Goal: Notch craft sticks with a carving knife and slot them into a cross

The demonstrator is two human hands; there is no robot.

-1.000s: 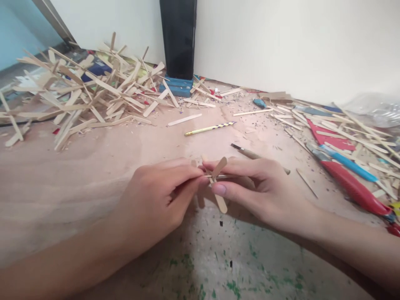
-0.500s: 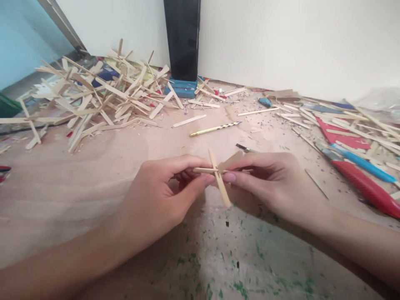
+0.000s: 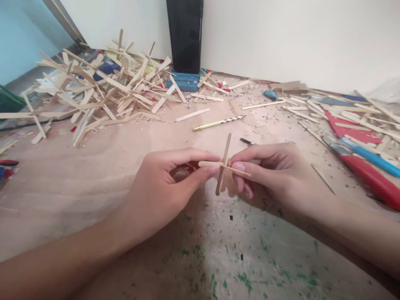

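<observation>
Between my two hands, above the table, is a crossed piece made of wooden craft sticks [image 3: 227,150]. My left hand [image 3: 175,179] pinches a rounded stick end between thumb and forefinger. From the other side, my right hand [image 3: 275,166] holds a thin stick arm of the same piece with thumb and forefinger, its lower fingers curled below. One stick of the cross stands nearly upright, slanting down to the left. How the sticks join at the centre is too small to make out. Just behind my right hand lies a small dark-tipped tool [image 3: 247,141], partly hidden.
A large heap of crossed craft sticks [image 3: 103,91] lies at the back left. A yellow patterned pencil [image 3: 218,123] lies ahead. A black upright object [image 3: 184,37] stands in a blue base [image 3: 184,81]. To the right are a red-handled cutter [image 3: 368,175], a blue-handled tool [image 3: 375,156] and more sticks.
The crossed sticks have been turned in my fingers: the long stick that slanted down to the right now slants down to the left. My right hand's lower fingers now show beneath.
</observation>
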